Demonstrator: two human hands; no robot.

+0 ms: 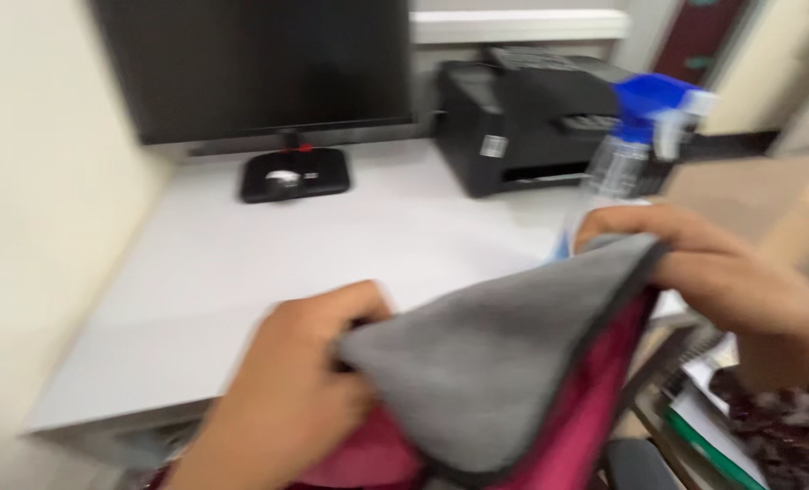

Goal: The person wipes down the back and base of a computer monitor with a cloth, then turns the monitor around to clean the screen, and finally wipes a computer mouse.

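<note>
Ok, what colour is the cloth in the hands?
The cloth is grey on one face and crimson-pink on the other, seen best in the head view.

I see a dark blank monitor screen (259, 63) at the desk's back and a small white label (492, 146) on the black printer (531, 118)

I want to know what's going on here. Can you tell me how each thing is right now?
Cloth: grey one side, red the other, held up and spread between both hands.
Left hand: gripping the cloth's left edge.
Right hand: pinching the cloth's top right corner.
Spray bottle: upright on the desk, blue trigger top on.
Monitor: screen dark.
Printer: sits on the desk; on or off, cannot tell.
Desk: white.
</note>
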